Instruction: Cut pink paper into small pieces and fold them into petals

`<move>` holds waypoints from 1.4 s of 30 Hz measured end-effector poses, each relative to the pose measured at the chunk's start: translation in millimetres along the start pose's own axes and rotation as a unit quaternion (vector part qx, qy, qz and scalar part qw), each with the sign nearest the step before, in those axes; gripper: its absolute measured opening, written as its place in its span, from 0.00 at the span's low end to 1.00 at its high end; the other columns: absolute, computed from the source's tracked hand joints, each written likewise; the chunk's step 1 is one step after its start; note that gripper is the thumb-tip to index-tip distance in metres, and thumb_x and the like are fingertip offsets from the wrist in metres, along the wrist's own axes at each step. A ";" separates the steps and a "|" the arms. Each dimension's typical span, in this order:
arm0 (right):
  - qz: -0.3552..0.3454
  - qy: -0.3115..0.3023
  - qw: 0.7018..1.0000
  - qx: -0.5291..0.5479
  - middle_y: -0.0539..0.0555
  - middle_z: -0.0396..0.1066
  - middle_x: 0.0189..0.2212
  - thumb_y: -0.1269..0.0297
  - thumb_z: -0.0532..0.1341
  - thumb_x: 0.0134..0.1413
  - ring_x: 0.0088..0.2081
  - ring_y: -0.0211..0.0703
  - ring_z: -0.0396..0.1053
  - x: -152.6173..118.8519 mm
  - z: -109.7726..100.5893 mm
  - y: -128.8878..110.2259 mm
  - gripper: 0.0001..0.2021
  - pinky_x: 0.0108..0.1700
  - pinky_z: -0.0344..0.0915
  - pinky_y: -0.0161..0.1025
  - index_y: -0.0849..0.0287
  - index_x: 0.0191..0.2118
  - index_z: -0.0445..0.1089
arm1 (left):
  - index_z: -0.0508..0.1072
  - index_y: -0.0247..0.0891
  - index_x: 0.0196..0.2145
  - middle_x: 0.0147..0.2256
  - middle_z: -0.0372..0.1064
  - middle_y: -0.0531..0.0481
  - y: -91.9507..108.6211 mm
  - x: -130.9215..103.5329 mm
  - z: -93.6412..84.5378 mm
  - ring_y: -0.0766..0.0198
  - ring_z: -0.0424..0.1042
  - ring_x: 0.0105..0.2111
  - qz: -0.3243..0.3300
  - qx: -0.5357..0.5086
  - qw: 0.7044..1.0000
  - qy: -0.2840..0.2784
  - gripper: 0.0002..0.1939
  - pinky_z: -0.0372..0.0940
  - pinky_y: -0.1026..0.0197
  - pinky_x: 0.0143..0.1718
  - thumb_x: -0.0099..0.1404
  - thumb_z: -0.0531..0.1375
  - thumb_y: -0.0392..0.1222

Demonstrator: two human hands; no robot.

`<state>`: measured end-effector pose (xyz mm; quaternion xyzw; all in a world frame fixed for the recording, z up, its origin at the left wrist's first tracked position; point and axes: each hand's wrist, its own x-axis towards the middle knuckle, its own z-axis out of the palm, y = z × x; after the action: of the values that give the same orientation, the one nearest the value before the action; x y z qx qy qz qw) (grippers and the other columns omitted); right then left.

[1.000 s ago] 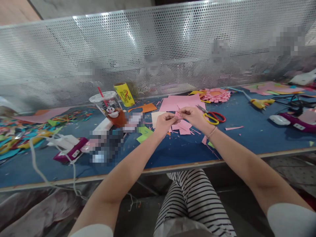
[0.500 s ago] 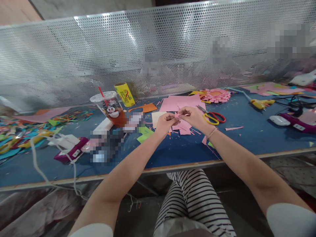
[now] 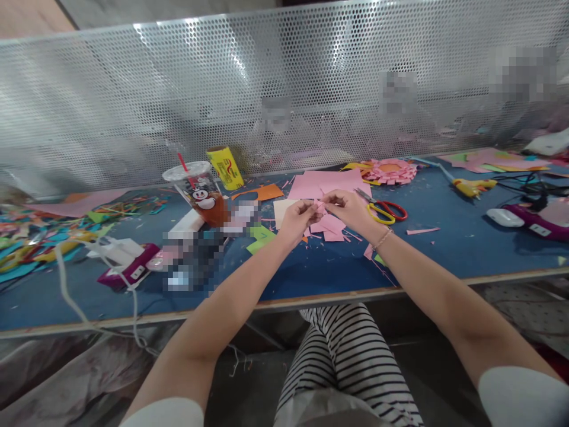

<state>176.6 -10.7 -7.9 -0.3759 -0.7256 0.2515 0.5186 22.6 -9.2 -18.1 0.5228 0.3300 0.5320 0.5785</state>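
Note:
My left hand (image 3: 300, 218) and my right hand (image 3: 345, 204) meet above the blue table (image 3: 329, 276), fingers closed on a small piece of pink paper (image 3: 319, 207) between them. Beneath them lie pink paper scraps (image 3: 332, 228), with a large pink sheet (image 3: 329, 182) just behind. A cream sheet (image 3: 280, 209) lies by my left fingers. Beside my right hand rest scissors (image 3: 386, 211) with yellow and red handles. Green paper (image 3: 260, 237) is to the left of my left hand.
A drink cup (image 3: 202, 193) and a yellow tube (image 3: 225, 168) stand left. A pink fringed paper ring (image 3: 392, 171) and a yellow glue gun (image 3: 471, 186) lie right. Purple power strips (image 3: 131, 267) with cables sit at both sides. A perforated metal screen (image 3: 200, 95) runs behind.
My fingers have shifted slightly around the small pink piece, and more of it shows between them. Both hands stay in nearly the same place.

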 end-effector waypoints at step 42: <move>-0.021 0.011 0.990 0.137 0.52 0.69 0.33 0.66 0.62 0.44 0.36 0.38 0.68 -1.9 4.2 -0.9 0.09 0.41 0.66 0.40 0.58 0.34 0.65 | 0.68 0.34 0.26 0.22 0.66 0.55 8.8 -3.8 0.2 0.73 0.67 0.23 0.036 -0.067 0.997 -0.016 0.10 0.65 0.66 0.30 0.47 0.65 0.39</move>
<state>172.8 -12.6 -9.7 -0.2888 -0.6863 0.3328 0.5786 19.6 -13.9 -10.3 0.5030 0.2654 0.5647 0.5980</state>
